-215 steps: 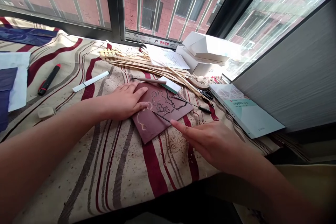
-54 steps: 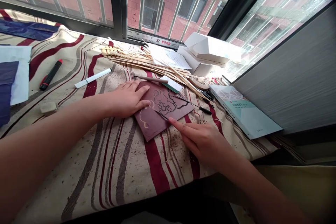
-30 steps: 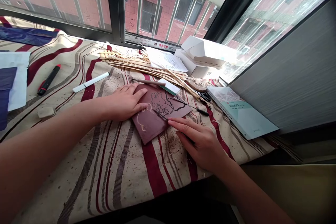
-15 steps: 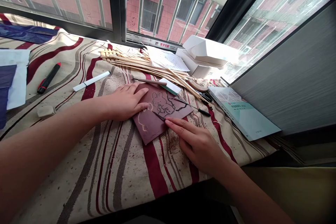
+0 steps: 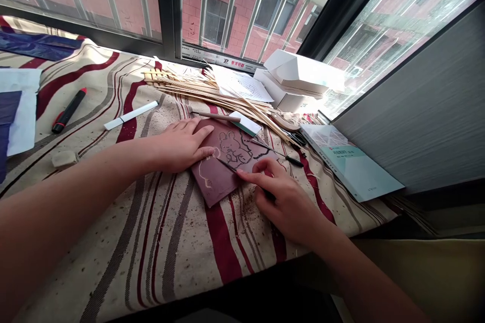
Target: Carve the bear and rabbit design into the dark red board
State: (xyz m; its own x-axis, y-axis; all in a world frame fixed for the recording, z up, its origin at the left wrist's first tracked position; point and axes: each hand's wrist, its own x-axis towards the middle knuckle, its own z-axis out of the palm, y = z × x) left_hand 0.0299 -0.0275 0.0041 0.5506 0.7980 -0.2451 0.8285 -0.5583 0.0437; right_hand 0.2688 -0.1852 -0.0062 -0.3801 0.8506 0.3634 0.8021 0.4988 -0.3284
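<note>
A dark maroon carving block (image 5: 212, 186) lies on the striped cloth (image 5: 166, 257), with a rabbit design (image 5: 234, 149) cut into it. My left hand (image 5: 180, 146) rests flat on the block's upper left, fingers apart, holding nothing. My right hand (image 5: 284, 199) grips a thin carving tool (image 5: 227, 165) whose fine blade points up-left across the block, with its handle mostly hidden under my fingers. A second carving tool (image 5: 278, 154) with a black handle lies across the block's right corner. A wooden-handled tool (image 5: 215, 117) lies just above the block.
Bamboo strips (image 5: 212, 93) and papers (image 5: 242, 86) lie behind the block, beside white boxes (image 5: 299, 73). A book (image 5: 348, 161) lies at right by the window frame (image 5: 170, 10). A marker (image 5: 68, 110), white strip (image 5: 131, 115) and eraser (image 5: 63, 159) lie at left.
My right hand has moved up onto the block's right side, its fingers now curled, and the blade tip has shifted left. My left hand stays in place.
</note>
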